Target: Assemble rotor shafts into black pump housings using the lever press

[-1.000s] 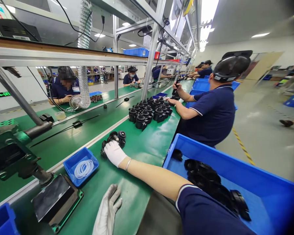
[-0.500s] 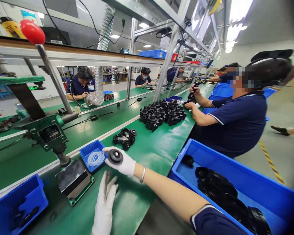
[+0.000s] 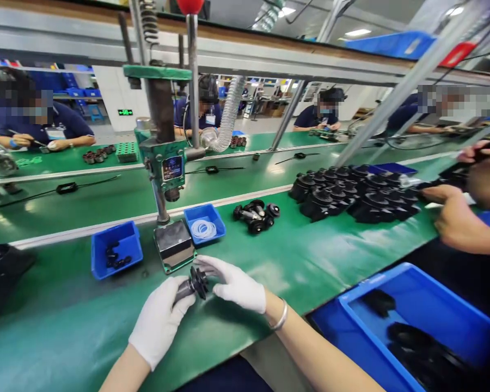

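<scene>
My gloved left hand (image 3: 162,317) is wrapped round the grey shaft of a black wheel-like part (image 3: 196,283), held above the green bench. The part's ribbed disc points right. Beside that disc, my gloved right hand (image 3: 232,282) has its fingers spread and curved, with a gap before the thumb; whether its fingertips touch the disc is unclear. Just behind the hands stands a green press (image 3: 163,158) with a dark block (image 3: 172,239) under it. A small blue tray of clear rings (image 3: 204,230) sits right of the block, and several similar parts (image 3: 256,215) lie farther right.
A blue bin (image 3: 135,239) with small black pieces is left of the press. Rows of black housings (image 3: 351,190) stand at the right. A large blue crate (image 3: 351,305) is at the lower right. A co-worker's hands (image 3: 453,212) are at the right edge.
The view has swung left. The black part has passed from my right hand into my left hand, which was open. My right hand has loosened beside the disc.
</scene>
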Motion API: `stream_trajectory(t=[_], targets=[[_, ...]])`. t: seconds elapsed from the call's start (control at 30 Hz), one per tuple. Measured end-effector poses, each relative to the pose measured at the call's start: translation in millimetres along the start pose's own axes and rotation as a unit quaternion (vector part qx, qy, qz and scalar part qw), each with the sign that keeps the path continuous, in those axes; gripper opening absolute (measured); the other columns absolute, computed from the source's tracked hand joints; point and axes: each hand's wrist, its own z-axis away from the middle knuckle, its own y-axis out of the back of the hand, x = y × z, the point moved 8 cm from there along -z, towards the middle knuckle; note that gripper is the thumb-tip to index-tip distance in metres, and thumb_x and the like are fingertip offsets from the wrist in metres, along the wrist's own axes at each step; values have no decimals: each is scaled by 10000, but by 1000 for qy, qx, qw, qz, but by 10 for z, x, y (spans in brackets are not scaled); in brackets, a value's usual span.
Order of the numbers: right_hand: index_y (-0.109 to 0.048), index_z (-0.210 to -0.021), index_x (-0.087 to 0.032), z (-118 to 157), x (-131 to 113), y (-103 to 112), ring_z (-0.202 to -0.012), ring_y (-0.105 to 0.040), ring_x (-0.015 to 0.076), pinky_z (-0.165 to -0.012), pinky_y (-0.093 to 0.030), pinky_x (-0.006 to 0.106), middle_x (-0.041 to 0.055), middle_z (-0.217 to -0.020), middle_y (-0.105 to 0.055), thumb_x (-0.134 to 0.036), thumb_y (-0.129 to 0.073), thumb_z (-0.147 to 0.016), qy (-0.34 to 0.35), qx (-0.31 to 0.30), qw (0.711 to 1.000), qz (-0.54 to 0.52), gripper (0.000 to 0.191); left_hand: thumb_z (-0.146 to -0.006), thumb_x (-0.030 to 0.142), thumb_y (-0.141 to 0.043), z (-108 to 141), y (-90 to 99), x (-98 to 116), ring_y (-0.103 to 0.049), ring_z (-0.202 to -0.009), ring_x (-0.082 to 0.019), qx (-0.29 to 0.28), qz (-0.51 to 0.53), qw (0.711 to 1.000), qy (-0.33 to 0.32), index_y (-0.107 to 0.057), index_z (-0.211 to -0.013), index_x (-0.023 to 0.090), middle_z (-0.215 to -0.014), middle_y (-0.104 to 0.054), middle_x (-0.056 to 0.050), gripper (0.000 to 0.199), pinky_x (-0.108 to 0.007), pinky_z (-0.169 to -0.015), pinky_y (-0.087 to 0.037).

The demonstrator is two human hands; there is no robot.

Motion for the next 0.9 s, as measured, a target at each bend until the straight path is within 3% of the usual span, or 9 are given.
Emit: stream_trajectory(t=[0.1, 0.27, 0.43, 0.63, 0.9], targets=[[-433, -1405, -209, 1, -6, -80, -1342, -424, 274, -1146, -283, 483, 122, -1422, -487, -382, -688, -813, 36, 6, 993, -113, 667, -913, 352, -529, 42, 39, 21, -623, -986, -269, -8, -113, 993, -19, -606, -1169, 243, -1069, -677, -71, 288, -388, -862, -476], [-461, -1380, -230, 1, 56, -164, -1320, -435, 281, -1128, -288, 488, 121, -1414, -490, -400, -722, -806, 25, 34, 992, -121, 653, -942, 339, -503, 51, 30, 67, -621, -954, -271, -22, -198, 980, -32, -580, -1191, 223, -1066, -664, -73, 285, -386, -831, -461], [-467, -1382, -234, 33, 125, -148, -1308, -448, 287, -1113, -307, 496, 121, -1401, -502, -384, -724, -807, 15, 47, 991, -122, 648, -946, 339, -505, 49, 36, 75, -624, -937, -269, -28, -223, 974, -37, -574, -1203, 224, -1051, -663, -73, 291, -374, -808, -455], [-497, -1357, -235, 87, 18, -120, -1312, -447, 281, -1131, -300, 486, 103, -1392, -515, -397, -684, -847, 47, 60, 993, -90, 567, -945, 337, -510, 32, 10, 84, -626, -903, -259, -38, -226, 973, -35, -580, -1186, 227, -1015, -662, -62, 274, -364, -774, -449], [-442, -1394, -220, 120, 147, -133, -1264, -494, 257, -1104, -367, 451, 102, -1368, -520, -394, -590, -903, -33, 57, 998, -12, 542, -941, 336, -522, 34, 43, 108, -625, -935, -246, -32, -194, 980, -35, -573, -1186, 224, -1032, -656, -52, 273, -355, -804, -455]])
